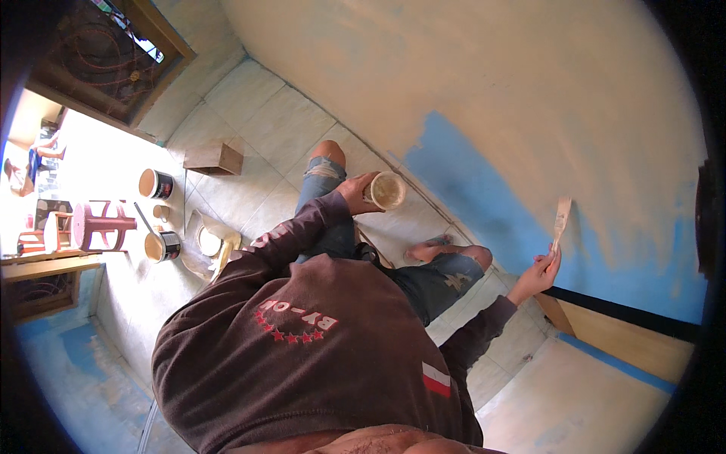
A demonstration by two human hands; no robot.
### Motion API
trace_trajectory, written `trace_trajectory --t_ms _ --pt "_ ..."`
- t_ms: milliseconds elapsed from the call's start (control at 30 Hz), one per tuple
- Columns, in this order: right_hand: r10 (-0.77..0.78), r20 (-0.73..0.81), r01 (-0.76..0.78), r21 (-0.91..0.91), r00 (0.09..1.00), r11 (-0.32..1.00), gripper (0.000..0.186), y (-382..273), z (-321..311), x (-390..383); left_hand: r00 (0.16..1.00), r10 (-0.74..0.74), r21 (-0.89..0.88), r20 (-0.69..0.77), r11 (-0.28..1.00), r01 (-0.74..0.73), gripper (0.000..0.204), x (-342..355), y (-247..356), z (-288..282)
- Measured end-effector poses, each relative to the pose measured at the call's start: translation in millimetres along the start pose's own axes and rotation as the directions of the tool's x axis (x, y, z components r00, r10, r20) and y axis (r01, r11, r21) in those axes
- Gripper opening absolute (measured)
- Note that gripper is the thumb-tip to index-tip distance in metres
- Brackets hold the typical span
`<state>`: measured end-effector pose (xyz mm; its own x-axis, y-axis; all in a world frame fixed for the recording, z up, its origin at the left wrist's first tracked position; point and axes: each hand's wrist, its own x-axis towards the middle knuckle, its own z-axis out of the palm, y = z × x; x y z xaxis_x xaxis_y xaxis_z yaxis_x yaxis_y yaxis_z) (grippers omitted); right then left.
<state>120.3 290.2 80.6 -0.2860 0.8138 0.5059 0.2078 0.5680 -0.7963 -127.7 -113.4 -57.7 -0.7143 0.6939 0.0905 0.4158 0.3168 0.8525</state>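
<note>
My left hand [358, 194] is wrapped round a small cup of cream-coloured paint [389, 191], held above my lap with its open top showing. Out to the right, my right hand [537, 273] grips a paintbrush [561, 221] by its handle. The bristles point up against the wall [522, 91], or very close to it; I cannot tell whether they touch. Cream paint covers much of this wall in streaks, and a blue patch [461, 174] shows low down, running along to the right under the brush.
On the tiled floor [249, 98] to the left are a wooden box [214, 160], two paint buckets [155, 184] [162, 247] and a maroon plastic stool [104, 225]. A bright doorway opens beyond, with part of a person [45, 155] outside. A dark edge [620, 312] borders the wall at lower right.
</note>
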Motion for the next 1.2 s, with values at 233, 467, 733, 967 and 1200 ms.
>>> trace_trajectory --t_ms 233,467,733,967,1200 --pt "-0.051 -0.076 0.044 -0.090 0.996 0.995 0.027 136.4 -115.6 68.7 1.000 -0.018 0.019 0.004 1.000 0.018 0.095 0.9 -4.3 1.8" --pt "-0.452 -0.351 0.193 -0.574 0.820 0.796 0.029 217.9 -232.8 85.7 0.999 0.031 -0.004 0.030 1.000 -0.031 0.096 7.2 -3.1 3.6" --pt "-0.167 -0.255 0.090 -0.290 0.952 0.953 0.027 98.3 -18.9 7.1 0.999 0.038 0.053 0.013 0.998 -0.039 0.095 3.9 -0.5 2.0" --pt "0.012 0.151 -0.016 0.026 0.988 1.000 0.027 21.3 64.9 -35.0 0.998 0.017 0.029 0.057 0.999 -0.019 0.096 1.9 2.0 -2.0" --pt "0.004 0.215 0.045 -0.222 0.977 0.974 0.030 124.4 -46.8 39.9 1.000 0.020 -0.008 0.010 1.000 -0.020 0.093 2.6 3.3 -1.6"
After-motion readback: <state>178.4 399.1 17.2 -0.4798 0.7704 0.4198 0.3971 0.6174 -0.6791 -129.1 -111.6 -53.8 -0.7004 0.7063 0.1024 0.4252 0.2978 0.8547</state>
